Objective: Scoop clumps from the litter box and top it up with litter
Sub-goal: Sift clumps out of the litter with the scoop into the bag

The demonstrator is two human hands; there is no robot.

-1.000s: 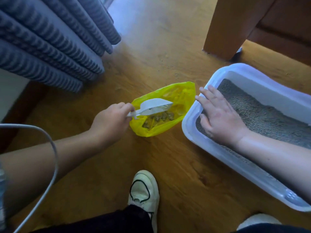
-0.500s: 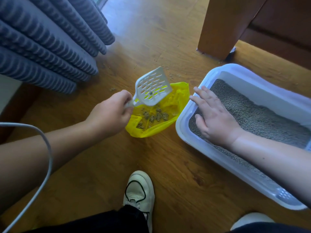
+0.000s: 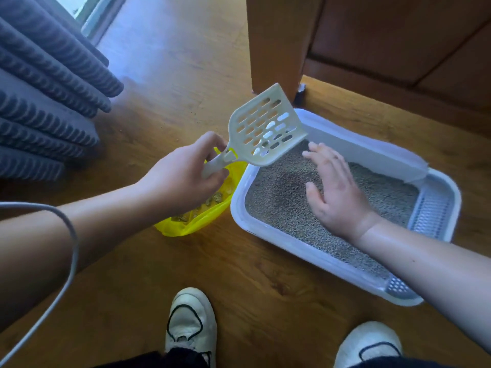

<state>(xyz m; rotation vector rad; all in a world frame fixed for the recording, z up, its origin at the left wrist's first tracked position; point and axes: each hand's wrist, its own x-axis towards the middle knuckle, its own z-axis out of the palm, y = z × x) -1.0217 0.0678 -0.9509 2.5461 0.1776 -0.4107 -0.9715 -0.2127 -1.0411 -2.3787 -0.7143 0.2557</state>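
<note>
The scoop [image 3: 265, 128] is hanging over a corner of the litter box [image 3: 292, 251] on the floor [image 3: 265, 282] — likely light, stiff plastic, best taken by its handle, which the left grip [image 3: 183, 179] is clasping. The right grip [image 3: 334, 192] is hovering straight-fingered over the litter [image 3: 279, 197], holding nothing.

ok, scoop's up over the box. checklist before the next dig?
1. Scoop empty: ok, slots show through, no clump on it.
2. Handle held: ok, left grip curls round it.
3. Dig path free: not ok, right grip is spread open over the litter, beside the scoop's edge.
4. Yellow bag within reach: ok, beside the litter box rim, clumps inside.
5. Clumps left in the litter: cannot tell, surface looks even.
6. Top-up litter supply: cannot tell, none in view.
</note>
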